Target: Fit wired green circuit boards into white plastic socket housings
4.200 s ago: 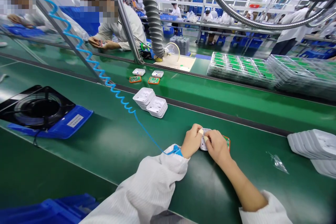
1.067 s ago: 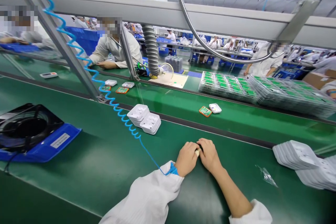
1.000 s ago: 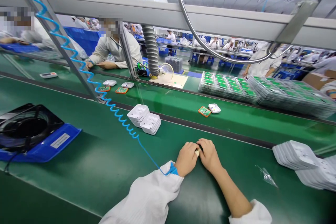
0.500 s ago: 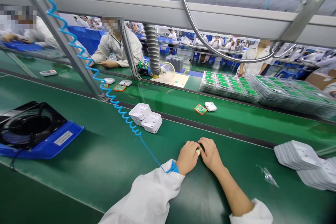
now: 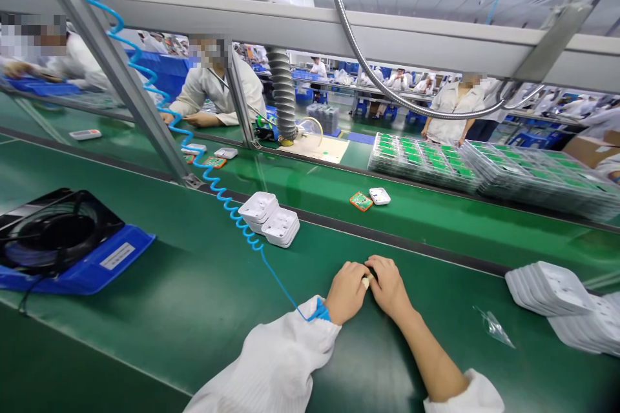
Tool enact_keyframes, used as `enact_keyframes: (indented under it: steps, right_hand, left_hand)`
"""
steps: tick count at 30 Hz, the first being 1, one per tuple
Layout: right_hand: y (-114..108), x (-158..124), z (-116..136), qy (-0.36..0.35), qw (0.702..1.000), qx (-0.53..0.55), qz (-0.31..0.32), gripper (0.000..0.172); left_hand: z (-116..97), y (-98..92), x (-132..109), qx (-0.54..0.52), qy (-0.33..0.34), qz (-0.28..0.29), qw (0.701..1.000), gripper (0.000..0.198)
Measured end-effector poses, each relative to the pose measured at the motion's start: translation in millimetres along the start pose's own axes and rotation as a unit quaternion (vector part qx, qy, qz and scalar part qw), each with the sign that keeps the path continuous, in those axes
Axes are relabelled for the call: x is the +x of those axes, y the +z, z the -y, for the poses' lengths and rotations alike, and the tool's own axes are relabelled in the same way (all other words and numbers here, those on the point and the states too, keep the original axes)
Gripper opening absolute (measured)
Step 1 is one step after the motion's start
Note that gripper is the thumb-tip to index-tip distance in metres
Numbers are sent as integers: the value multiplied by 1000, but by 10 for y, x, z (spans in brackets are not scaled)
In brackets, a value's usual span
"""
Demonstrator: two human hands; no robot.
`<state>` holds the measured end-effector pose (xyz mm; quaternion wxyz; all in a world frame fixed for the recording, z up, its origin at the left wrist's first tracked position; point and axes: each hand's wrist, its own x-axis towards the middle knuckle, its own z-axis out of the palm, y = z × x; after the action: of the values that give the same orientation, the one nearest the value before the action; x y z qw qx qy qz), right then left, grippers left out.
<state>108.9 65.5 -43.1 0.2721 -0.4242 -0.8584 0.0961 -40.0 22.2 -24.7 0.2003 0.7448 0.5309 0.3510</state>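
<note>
My left hand (image 5: 346,292) rests on the green work surface (image 5: 300,290), its fingers bent and held together. A pale cover (image 5: 365,282) shows at its thumb tip. A blue wristband (image 5: 320,310) circles that wrist, joined to a coiled blue cord (image 5: 232,210). Against it lies my right hand (image 5: 387,284), fingers also close together and curled downward. Their fingertips meet, and I see no object in either hand; the palms are hidden. Beyond them, a small stack of white plastic housings (image 5: 279,226) stands to the left.
On the green conveyor (image 5: 310,187) lie a circuit board in an orange frame (image 5: 361,201) and a white housing (image 5: 380,195). More white housings (image 5: 549,287) and a clear plastic bag (image 5: 496,329) are at right. A fan (image 5: 62,229) sits left. Trays of boards (image 5: 421,158) and co-workers are beyond.
The board and housing on the conveyor have shifted slightly left, as have the pieces further left. A person at the back right has changed position. My hands have stayed in place.
</note>
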Motion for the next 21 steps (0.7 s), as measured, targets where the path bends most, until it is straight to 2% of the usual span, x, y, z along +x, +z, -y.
enact_keyframes:
  steps: [21]
  right_hand:
    - [35,-4,-34,0,1000,11,-5,24]
  left_hand:
    - [17,21,3,0,5,-6,1000,15]
